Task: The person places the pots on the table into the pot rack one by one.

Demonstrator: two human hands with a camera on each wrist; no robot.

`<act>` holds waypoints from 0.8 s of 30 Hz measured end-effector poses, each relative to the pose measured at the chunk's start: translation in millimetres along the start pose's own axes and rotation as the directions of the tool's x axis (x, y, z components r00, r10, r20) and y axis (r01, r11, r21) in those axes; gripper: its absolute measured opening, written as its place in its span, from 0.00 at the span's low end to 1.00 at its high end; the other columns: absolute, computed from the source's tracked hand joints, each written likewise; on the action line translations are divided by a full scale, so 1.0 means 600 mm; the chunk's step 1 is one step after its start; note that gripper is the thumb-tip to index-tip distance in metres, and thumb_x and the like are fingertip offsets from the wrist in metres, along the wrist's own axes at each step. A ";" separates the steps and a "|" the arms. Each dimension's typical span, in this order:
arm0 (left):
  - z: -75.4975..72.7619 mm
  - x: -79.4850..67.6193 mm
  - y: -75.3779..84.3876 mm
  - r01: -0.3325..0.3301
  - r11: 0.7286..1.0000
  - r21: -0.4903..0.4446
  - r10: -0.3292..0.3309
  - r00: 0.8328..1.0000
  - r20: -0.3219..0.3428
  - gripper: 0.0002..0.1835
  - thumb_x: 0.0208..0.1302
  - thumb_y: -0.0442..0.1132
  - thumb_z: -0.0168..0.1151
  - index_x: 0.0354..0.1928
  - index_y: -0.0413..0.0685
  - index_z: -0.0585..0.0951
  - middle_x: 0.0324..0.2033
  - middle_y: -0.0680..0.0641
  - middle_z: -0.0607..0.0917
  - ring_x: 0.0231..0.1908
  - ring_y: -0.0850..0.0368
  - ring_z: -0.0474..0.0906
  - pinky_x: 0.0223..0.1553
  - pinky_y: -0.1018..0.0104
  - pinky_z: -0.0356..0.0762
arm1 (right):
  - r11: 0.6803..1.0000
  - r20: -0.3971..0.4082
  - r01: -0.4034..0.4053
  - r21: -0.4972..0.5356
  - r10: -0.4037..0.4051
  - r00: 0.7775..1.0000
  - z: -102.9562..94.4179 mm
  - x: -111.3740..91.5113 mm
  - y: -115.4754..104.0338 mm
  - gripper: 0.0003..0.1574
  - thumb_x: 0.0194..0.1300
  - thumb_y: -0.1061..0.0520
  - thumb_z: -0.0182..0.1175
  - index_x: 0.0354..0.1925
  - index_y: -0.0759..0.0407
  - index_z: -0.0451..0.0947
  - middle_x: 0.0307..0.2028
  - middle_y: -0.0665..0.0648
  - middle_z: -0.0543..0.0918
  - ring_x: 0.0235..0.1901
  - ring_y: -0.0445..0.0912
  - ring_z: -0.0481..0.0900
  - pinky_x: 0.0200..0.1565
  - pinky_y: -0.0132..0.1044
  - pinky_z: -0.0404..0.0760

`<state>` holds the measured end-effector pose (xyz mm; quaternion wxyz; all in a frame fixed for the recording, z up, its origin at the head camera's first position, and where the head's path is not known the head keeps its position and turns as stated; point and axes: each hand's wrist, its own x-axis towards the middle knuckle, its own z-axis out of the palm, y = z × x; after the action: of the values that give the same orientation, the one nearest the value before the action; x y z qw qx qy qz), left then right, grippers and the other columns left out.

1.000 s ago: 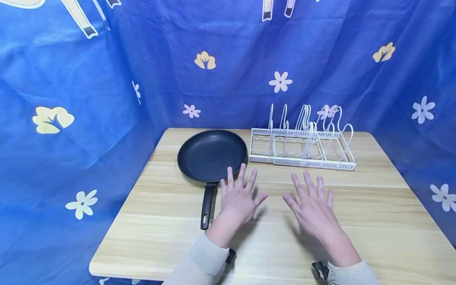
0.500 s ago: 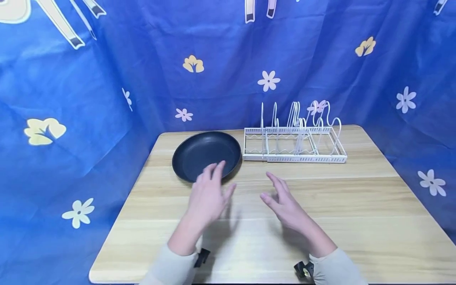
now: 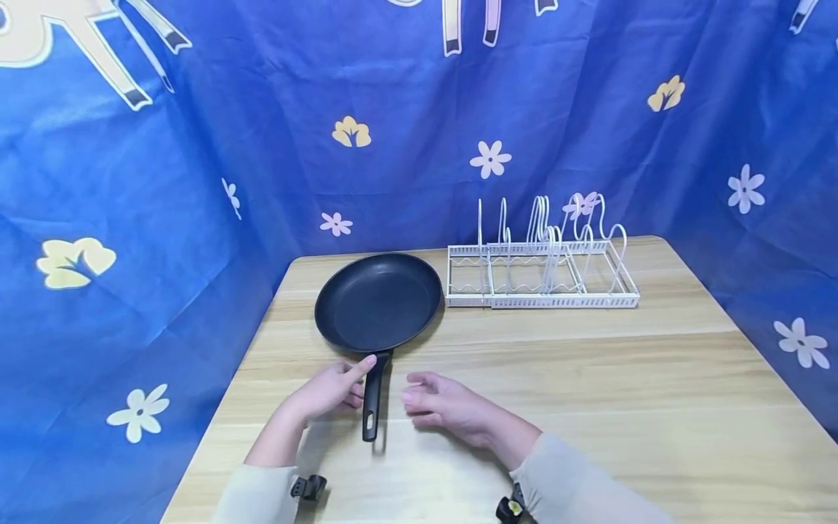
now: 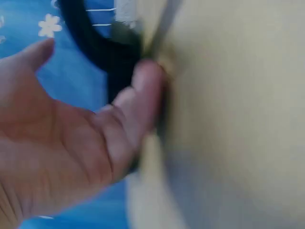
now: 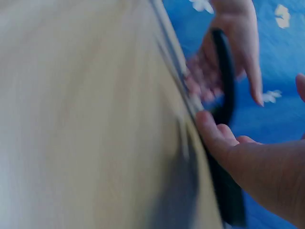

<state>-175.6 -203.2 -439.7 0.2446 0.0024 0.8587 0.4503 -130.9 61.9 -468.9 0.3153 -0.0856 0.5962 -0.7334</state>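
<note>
A black frying pan point(image 3: 378, 302) lies on the wooden table, its handle point(image 3: 372, 400) pointing toward me. My left hand point(image 3: 330, 389) is at the handle's left side. Its thumb reaches over near the pan end, while its fingers bend loosely below; contact is not clear. In the left wrist view, thumb and fingers of the left hand point(image 4: 71, 143) stand apart around no visible grip. Just right of the handle, my right hand point(image 3: 452, 407) holds nothing, with relaxed, slightly bent fingers. The right wrist view shows the handle point(image 5: 225, 76) between both hands.
A white wire rack point(image 3: 543, 298) with upright loops stands at the back, right of the pan. Blue patterned cloth point(image 3: 406, 175) hangs behind and beside the wooden table point(image 3: 622, 393). A black wrist strap point(image 3: 308, 487) sits at the left cuff.
Both hands, earlier spread above the table, have come lower and moved left to either side of the pan's handle. The pan and the rack stay in place; the head view has shifted slightly.
</note>
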 end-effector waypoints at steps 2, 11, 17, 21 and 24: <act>0.001 0.019 -0.019 0.010 0.969 -0.247 0.021 0.992 0.124 0.38 0.83 0.63 0.52 0.62 0.27 0.75 0.43 0.44 0.91 0.43 0.55 0.89 0.53 0.59 0.91 | 0.997 0.029 -0.039 0.071 0.037 0.999 0.015 0.015 0.012 0.44 0.79 0.50 0.63 0.79 0.71 0.59 0.71 0.71 0.75 0.69 0.62 0.79 0.73 0.57 0.81; -0.007 0.060 -0.073 0.094 0.684 -0.724 0.270 0.889 0.371 0.24 0.88 0.38 0.47 0.73 0.26 0.68 0.58 0.47 0.90 0.58 0.58 0.87 0.65 0.64 0.86 | 0.945 0.255 -0.140 0.297 0.063 0.965 0.042 0.068 0.051 0.24 0.83 0.54 0.57 0.67 0.66 0.72 0.46 0.55 0.90 0.49 0.47 0.89 0.69 0.54 0.85; -0.003 0.068 -0.076 0.093 0.604 -0.791 0.359 0.855 0.375 0.20 0.88 0.32 0.40 0.70 0.27 0.71 0.59 0.44 0.89 0.60 0.56 0.87 0.68 0.63 0.85 | 0.902 0.378 -0.183 0.391 0.024 0.925 0.043 0.086 0.051 0.29 0.84 0.61 0.51 0.77 0.67 0.62 0.51 0.55 0.90 0.53 0.46 0.91 0.78 0.61 0.72; -0.001 0.069 -0.073 0.124 0.572 -0.811 0.400 0.821 0.407 0.19 0.88 0.33 0.37 0.68 0.30 0.70 0.57 0.45 0.89 0.58 0.57 0.88 0.62 0.67 0.88 | 0.891 0.391 -0.196 0.409 0.023 0.920 0.048 0.089 0.050 0.28 0.83 0.65 0.50 0.76 0.63 0.63 0.53 0.55 0.88 0.53 0.47 0.90 0.79 0.60 0.71; 0.000 0.070 -0.070 0.148 0.548 -0.823 0.422 0.801 0.425 0.19 0.89 0.32 0.35 0.67 0.31 0.72 0.56 0.46 0.89 0.56 0.58 0.88 0.56 0.71 0.89 | 0.883 0.384 -0.196 0.427 0.018 0.923 0.053 0.092 0.052 0.29 0.82 0.66 0.49 0.77 0.63 0.64 0.52 0.55 0.88 0.54 0.47 0.89 0.75 0.53 0.80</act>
<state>-203.6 -218.7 -490.0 0.4272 0.0957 0.4236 0.7930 -147.0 2.0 -502.9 0.4736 -0.1116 0.3402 -0.8047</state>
